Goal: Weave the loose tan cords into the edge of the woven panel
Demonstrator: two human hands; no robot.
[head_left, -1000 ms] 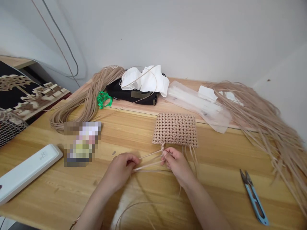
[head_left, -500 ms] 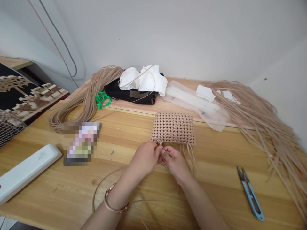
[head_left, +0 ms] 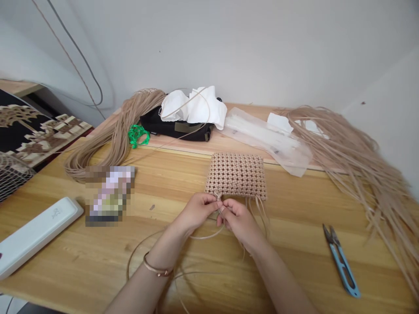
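A beige knotted woven panel (head_left: 236, 174) lies flat on the wooden table (head_left: 78, 253). My left hand (head_left: 198, 209) and my right hand (head_left: 238, 219) meet at its near left corner. Both pinch thin beige cords (head_left: 209, 235) that hang from that corner. The cords loop down across the table toward me. More loose cord ends (head_left: 260, 209) trail from the panel's near edge beside my right hand. A thin bracelet (head_left: 157, 269) circles my left wrist.
Blue-handled snips (head_left: 342, 261) lie at the right. A big bundle of beige strands (head_left: 366, 170) spreads at the far right, another coil (head_left: 111, 135) at the far left. A white case (head_left: 36, 233), a black bag with white cloth (head_left: 186, 117) and a clear plastic bag (head_left: 268, 139) sit around.
My left hand moved right from pulling the cords taut to meet my right hand at the panel's corner. The cords went slack and now loop on the table.
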